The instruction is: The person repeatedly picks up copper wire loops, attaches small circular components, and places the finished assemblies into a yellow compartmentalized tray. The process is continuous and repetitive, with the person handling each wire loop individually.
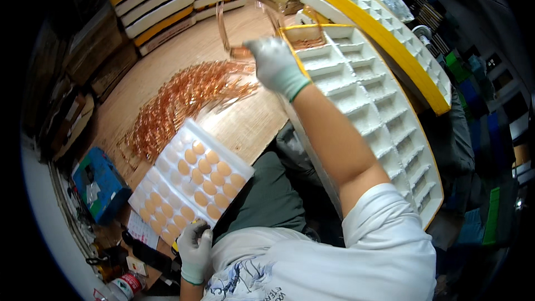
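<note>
My right hand (276, 67), in a white glove with a green cuff, is closed on a bundle of U-shaped copper wires (239, 52). It is beside the far left corner of a white divided tray (365, 78) with a yellow rim. More copper pieces (307, 40) lie in that tray's far left compartment. A large heap of thin copper pieces (184, 97) spreads over the wooden table, left of the hand. Low down, my gloved left hand (196, 251) has curled fingers by the near corner of a sheet of round tan stickers (209, 175). A small yellow-and-black thing shows beside it, partly hidden.
Stacked white and yellow trays (150, 5) stand at the far left. Another yellow-sided divided tray (384, 39) lies beyond the white one. Cardboard boxes (95, 50) line the left side. A blue box (100, 184) and a bottle (125, 285) are at the near left.
</note>
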The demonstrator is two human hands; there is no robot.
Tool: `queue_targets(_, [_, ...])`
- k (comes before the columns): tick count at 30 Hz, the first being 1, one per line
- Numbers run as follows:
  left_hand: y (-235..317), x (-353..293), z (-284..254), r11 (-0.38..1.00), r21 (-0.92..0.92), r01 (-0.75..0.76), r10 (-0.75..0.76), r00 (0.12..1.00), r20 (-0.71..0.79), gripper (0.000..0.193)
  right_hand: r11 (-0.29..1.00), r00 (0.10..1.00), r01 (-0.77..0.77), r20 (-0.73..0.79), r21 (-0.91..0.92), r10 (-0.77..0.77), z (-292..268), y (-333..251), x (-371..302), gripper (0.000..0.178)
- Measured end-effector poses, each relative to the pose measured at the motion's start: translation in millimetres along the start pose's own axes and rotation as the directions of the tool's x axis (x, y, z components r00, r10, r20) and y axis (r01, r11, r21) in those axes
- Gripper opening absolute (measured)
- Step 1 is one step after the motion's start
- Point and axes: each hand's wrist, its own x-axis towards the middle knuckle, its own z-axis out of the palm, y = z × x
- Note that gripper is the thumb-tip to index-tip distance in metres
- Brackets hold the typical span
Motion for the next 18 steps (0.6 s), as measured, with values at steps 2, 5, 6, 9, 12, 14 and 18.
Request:
queue_targets(2, [10, 7, 8, 1.000, 0.026, -0.015, 0.015, 0.999, 0.029, 0.021, 0.997, 0.999, -0.049, -0.020, -0.061, 0.047, -34, 39, 28, 0.040])
queue_targets(5, [5, 13, 14, 1.000, 0.019, -0.005, 0.005, 1.000, 0.030, 0.022, 0.990, 0.997, -0.072, -0.042, -0.120, 0.067, -58, 120, 22, 0.037])
queue_targets(6, [1, 13, 14, 0.999, 0.040, 0.007, -0.009, 1.000, 0.027, 0.023, 0.995, 0.996, -0.067, -0.059, -0.075, 0.063, -60, 140, 10, 0.037])
queue_targets(9, [-4, 16, 24, 0.998, 0.031, 0.053, -0.055, 0.996, 0.069, 0.021, 0.962, 0.979, -0.177, 0.066, -0.209, 0.195, -57, 209, -40, 0.039])
queue_targets(12, [4, 27, 32, 0.983, 0.122, 0.134, -0.153, 0.975, 0.160, 0.028, 0.929, 0.946, -0.250, 0.133, -0.273, 0.294, -54, 253, -63, 0.042])
queue_targets(14, [8, 32, 37, 0.974, 0.152, 0.167, -0.194, 0.963, 0.185, 0.029, 0.901, 0.929, -0.256, 0.169, -0.349, 0.329, -51, 270, -65, 0.043])
queue_targets(18, [7, 49, 61, 0.986, 0.100, 0.134, -0.148, 0.979, 0.139, 0.022, 0.896, 0.929, -0.199, 0.214, -0.396, 0.301, -37, 326, -61, 0.047])
